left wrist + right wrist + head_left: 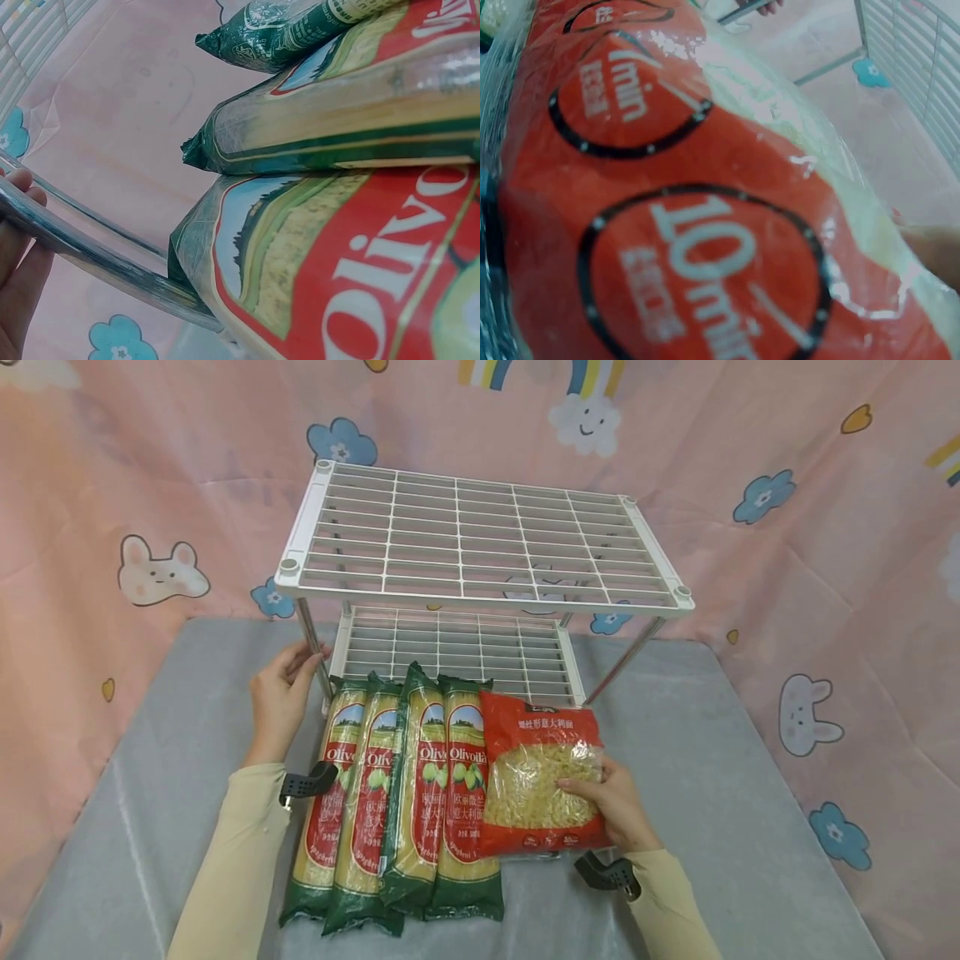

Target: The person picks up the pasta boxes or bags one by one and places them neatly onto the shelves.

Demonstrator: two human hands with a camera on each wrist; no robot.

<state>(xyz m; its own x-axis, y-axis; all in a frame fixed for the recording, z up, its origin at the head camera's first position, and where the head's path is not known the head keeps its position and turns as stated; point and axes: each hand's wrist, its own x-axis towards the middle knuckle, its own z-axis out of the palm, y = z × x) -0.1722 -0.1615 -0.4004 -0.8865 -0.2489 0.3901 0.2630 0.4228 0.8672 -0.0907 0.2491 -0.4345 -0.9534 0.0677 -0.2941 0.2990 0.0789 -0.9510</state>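
Observation:
A white two-tier wire rack (303,531) stands on the grey surface. At its front left, my left hand (281,697) holds the metal post (308,625); in the left wrist view fingers (26,277) lie around the tube. My right hand (621,802) grips the right edge of a red bag of spiral pasta (543,785), thumb on its front. Several green-ended spaghetti packs (463,810) lie side by side left of that bag, at the front of the lower shelf. The bag's printed red edge fills most of the right wrist view.
The lower shelf (570,664) shows its grid behind the packs. The upper shelf overhangs it on metal posts, with the right front post (624,658) slanting down near the pasta bag. A pink patterned curtain (225,468) hangs behind the grey surface (720,793).

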